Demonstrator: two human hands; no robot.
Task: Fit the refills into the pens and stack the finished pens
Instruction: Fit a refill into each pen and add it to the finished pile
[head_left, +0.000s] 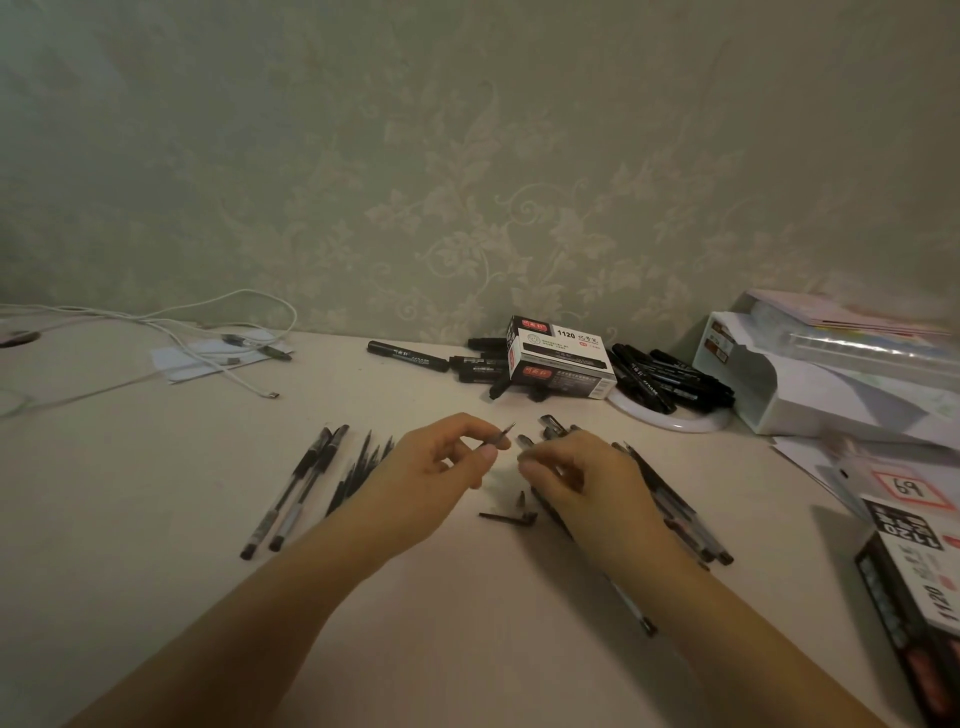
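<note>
My left hand (436, 462) pinches a thin black refill (500, 438) between thumb and fingers, its tip pointing up and right. My right hand (576, 473) grips a pen barrel (525, 443) just right of that tip; the two ends are a small gap apart. Two finished pens (296, 491) lie side by side at the left. A bunch of loose refills (358, 467) lies beside them, partly hidden by my left hand. Several pen barrels (680, 514) lie under and to the right of my right forearm. Small black pen parts (511, 512) lie below my hands.
At the back stand a marker box (558, 358), several black markers (670, 379) on a white plate (675, 422), and one marker (408, 356) lying apart. White cables (208, 343) lie at the back left. A white tray of papers (810, 379) and another box (919, 582) fill the right side.
</note>
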